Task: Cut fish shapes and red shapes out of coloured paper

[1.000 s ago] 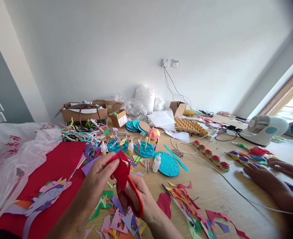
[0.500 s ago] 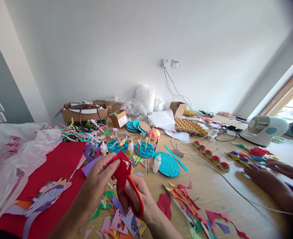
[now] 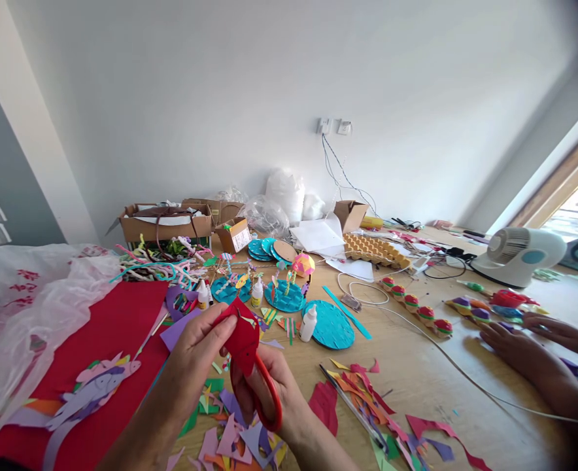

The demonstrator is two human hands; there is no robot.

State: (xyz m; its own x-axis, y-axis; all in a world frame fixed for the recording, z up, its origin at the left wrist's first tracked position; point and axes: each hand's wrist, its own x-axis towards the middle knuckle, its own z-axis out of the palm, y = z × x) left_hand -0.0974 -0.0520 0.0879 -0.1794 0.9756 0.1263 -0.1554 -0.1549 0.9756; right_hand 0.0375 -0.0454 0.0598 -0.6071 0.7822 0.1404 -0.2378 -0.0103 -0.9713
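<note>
My left hand (image 3: 204, 340) pinches a piece of red paper (image 3: 242, 337) between thumb and fingers, above the table. A pair of scissors with red-orange handles (image 3: 271, 396) is in my right hand (image 3: 276, 376), fingers through the loops. The scissor blades are mostly hidden behind the red paper, so how far they are apart cannot be seen. Below both hands lies a heap of coloured paper scraps (image 3: 230, 435). Fish-shaped paper cut-outs (image 3: 93, 389) rest on a large red sheet (image 3: 135, 311) to the left.
White glue bottles (image 3: 308, 325) stand near a blue disc (image 3: 333, 325). Right of my hands lie a pen (image 3: 350, 400) and orange strips (image 3: 372, 399). A white cable (image 3: 446, 350) crosses the table. Another person's hands (image 3: 519, 347) work at the right, before a white fan (image 3: 522, 255).
The red paper and the scissors have shifted very slightly in my hands. The view has moved a little; otherwise the table looks the same.
</note>
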